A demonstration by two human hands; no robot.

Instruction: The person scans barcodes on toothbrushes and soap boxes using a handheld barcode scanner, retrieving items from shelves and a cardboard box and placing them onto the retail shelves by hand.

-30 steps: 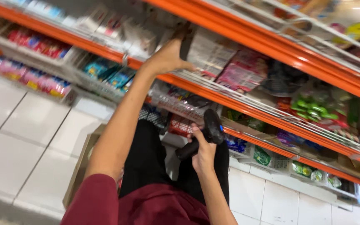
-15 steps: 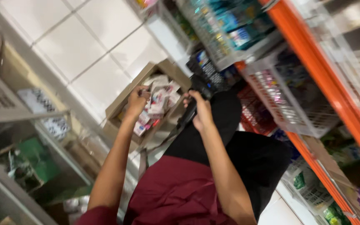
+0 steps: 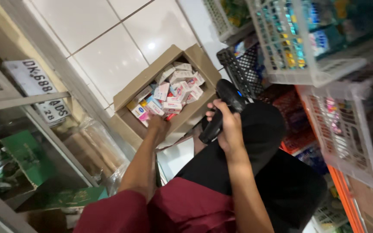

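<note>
While crouched over white floor tiles (image 3: pixel 109 51), seen from above. Landmark: open cardboard box (image 3: pixel 128 97), standing on the tiles, flaps up.

Left hand (image 3: pixel 157 125) down inside the box at its near edge, fingers buried among small packets (image 3: pixel 169 92); grip state cannot tell, fingertips hidden by the packets and the box wall. Forearm bare, maroon sleeve (image 3: pixel 109 213) at the elbow.

Small packets: white, pink and blue cartons, loose and jumbled, filling the box; one blue-and-white carton (image 3: pixel 140 111) just beside the left hand.

Right hand (image 3: pixel 227 125) just right of the box, above a black-clad knee (image 3: pixel 260 129). Fingers wrapped tight around the grip of a black handheld scanner (image 3: pixel 223 108), thumb on top. Scanner head angled toward the box, small blue light on its top. Hand apart from the box, not touching it.

Beyond the box on the right: black plastic crate (image 3: pixel 238 71), then white wire-style baskets (image 3: pixel 290 51) with coloured packs, on orange-edged shelving (image 3: pixel 346 194).

Left of the box: metal-framed glass cabinet (image 3: pixel 44 142), green carton (image 3: pixel 26 155) behind the glass, white plate with dark lettering (image 3: pixel 35 86) leaning near the frame. Clear plastic wrap (image 3: pixel 96 146) bunched between cabinet and box.
</note>
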